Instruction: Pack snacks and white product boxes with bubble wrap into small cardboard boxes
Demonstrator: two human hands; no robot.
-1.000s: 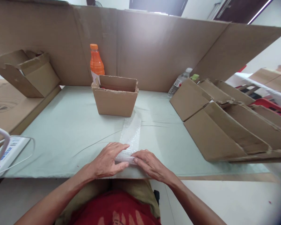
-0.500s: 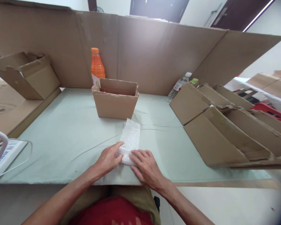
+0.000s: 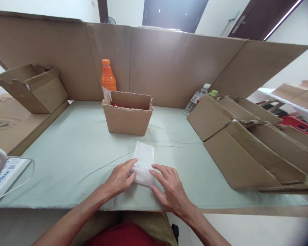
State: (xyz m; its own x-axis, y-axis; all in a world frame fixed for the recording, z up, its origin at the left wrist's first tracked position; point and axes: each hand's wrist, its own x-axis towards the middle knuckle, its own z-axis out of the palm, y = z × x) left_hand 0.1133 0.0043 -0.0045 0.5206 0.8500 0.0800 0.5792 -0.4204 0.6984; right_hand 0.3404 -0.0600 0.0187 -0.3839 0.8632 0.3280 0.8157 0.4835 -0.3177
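Note:
A strip of clear bubble wrap [image 3: 144, 160] lies on the pale green table cover [image 3: 74, 150], its near end rolled into a thick bundle. My left hand [image 3: 120, 177] presses on the roll's left side, fingers on the wrap. My right hand [image 3: 169, 186] rests flat at its right side, fingertips touching the roll. A small open cardboard box [image 3: 127, 114] stands beyond the wrap, with an orange drink bottle [image 3: 108, 80] behind its left corner.
A tall cardboard screen [image 3: 169, 65] walls the table's back. Flattened cardboard boxes [image 3: 248, 143] are stacked at the right, with a clear water bottle [image 3: 196, 97] behind them. An open box [image 3: 33, 89] lies tilted at the left. A white power strip [image 3: 5, 174] sits at the near left edge.
Both hands have rolled the bubble wrap away from me; the flat strip has grown shorter and the roll thicker. The view has tilted up slightly.

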